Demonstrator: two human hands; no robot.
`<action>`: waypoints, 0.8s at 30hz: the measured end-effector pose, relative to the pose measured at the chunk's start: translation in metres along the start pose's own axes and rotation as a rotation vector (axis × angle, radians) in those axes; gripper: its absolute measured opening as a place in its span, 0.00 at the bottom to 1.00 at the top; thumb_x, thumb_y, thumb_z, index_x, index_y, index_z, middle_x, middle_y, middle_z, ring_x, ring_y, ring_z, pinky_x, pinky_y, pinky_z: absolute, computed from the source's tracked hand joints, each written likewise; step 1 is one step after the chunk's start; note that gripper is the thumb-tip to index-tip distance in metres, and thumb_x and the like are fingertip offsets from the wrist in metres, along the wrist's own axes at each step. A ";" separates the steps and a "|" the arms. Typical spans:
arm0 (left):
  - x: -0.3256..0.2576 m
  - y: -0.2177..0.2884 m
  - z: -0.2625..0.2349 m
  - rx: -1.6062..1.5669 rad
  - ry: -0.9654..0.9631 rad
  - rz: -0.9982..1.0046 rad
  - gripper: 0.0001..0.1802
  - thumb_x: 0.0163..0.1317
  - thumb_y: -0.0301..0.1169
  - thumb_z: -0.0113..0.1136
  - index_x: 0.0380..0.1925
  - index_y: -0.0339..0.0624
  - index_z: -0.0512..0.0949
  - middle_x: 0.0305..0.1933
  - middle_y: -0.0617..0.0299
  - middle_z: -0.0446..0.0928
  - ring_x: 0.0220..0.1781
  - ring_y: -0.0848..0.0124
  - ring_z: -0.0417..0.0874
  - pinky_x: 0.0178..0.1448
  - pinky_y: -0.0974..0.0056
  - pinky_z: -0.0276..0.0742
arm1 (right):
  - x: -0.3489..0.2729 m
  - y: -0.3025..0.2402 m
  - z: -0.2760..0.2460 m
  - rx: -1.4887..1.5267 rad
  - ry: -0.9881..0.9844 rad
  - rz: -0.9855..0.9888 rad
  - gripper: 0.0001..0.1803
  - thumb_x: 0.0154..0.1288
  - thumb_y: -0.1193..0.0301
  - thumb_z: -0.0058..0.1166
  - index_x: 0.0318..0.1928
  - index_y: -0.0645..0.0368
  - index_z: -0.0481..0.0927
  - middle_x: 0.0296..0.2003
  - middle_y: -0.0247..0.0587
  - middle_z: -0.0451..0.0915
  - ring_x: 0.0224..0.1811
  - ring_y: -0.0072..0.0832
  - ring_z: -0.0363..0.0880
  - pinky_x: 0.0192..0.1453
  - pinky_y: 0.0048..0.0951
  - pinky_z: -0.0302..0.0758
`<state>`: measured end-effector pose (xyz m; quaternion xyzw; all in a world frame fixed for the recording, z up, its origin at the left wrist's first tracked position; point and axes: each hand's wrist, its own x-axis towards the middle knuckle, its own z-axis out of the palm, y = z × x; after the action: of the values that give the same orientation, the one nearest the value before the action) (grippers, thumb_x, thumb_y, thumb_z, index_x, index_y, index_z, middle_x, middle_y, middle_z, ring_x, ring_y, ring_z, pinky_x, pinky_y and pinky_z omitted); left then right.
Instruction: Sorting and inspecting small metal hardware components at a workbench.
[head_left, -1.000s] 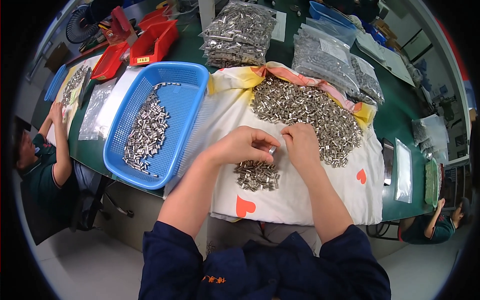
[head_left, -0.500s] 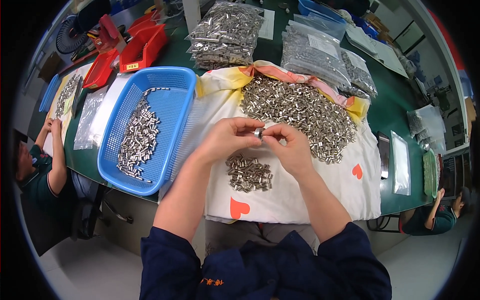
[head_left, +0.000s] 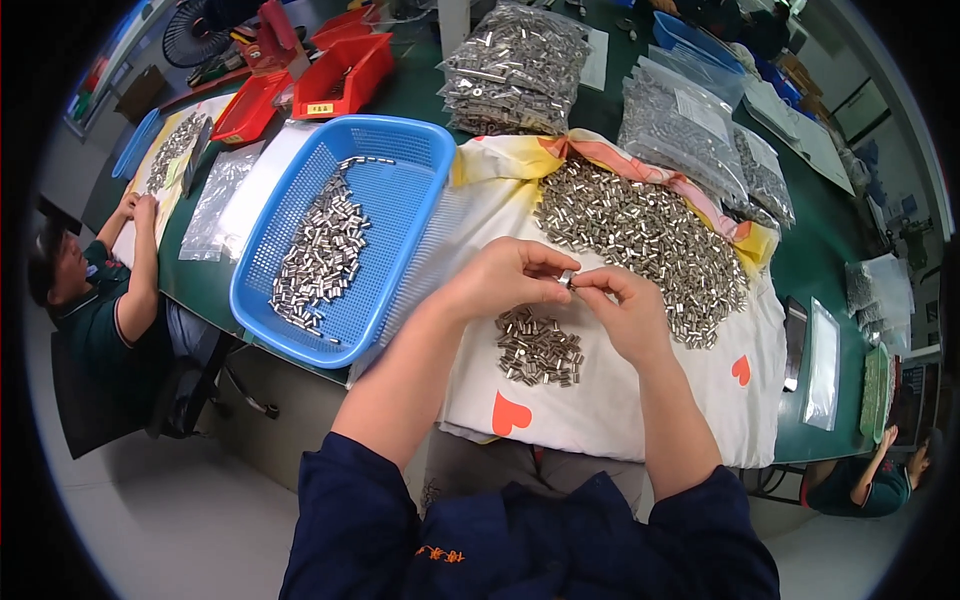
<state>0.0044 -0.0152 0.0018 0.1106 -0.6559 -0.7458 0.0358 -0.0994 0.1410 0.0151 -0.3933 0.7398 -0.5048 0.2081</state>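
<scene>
**One small metal sleeve pinched between both hands**

My left hand point(head_left: 500, 275) and right hand point(head_left: 625, 305) grip one short metal sleeve point(head_left: 566, 279) with closed fingertips, above the small pile point(head_left: 540, 347) on the white cloth point(head_left: 620, 410). It looks light, stiff and slippery; best held by its ends.

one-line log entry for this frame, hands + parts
left hand + right hand: pinch one metal sleeve | above small pile on cloth | big pile behind | blue basket left

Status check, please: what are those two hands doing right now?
Left hand and right hand pinch one small metal sleeve together. Small pile beneath. Nothing blocking.
</scene>
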 end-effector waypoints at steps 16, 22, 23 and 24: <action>-0.007 0.009 0.007 0.354 -0.169 0.011 0.18 0.45 0.25 0.67 0.40 0.39 0.78 0.28 0.69 0.76 0.31 0.82 0.72 0.38 0.74 0.70 | 0.025 0.030 0.013 -0.870 0.255 -0.388 0.09 0.47 0.73 0.56 0.33 0.52 0.80 0.28 0.33 0.72 0.36 0.32 0.69 0.41 0.31 0.67; -0.004 0.006 0.008 0.356 -0.173 0.000 0.18 0.45 0.25 0.67 0.40 0.41 0.78 0.30 0.69 0.77 0.32 0.83 0.72 0.39 0.74 0.71 | 0.023 0.029 0.008 -0.789 0.220 -0.321 0.06 0.48 0.73 0.56 0.31 0.53 0.79 0.28 0.33 0.71 0.36 0.32 0.69 0.41 0.33 0.67; -0.005 0.005 0.007 0.345 -0.153 0.000 0.18 0.45 0.25 0.67 0.40 0.40 0.78 0.30 0.69 0.77 0.32 0.83 0.72 0.39 0.75 0.71 | 0.023 0.030 0.009 -0.791 0.223 -0.317 0.06 0.48 0.73 0.56 0.31 0.53 0.79 0.28 0.33 0.71 0.36 0.32 0.69 0.41 0.33 0.67; -0.004 0.006 0.006 0.336 -0.131 0.003 0.18 0.46 0.24 0.66 0.40 0.40 0.78 0.31 0.69 0.77 0.33 0.82 0.73 0.40 0.75 0.71 | 0.024 0.030 0.012 -0.794 0.212 -0.344 0.06 0.48 0.72 0.56 0.30 0.52 0.79 0.28 0.33 0.71 0.37 0.32 0.68 0.42 0.33 0.66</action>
<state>0.0068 -0.0092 0.0092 0.0654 -0.7725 -0.6312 -0.0250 -0.1171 0.1206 -0.0148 -0.5060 0.8174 -0.2465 -0.1230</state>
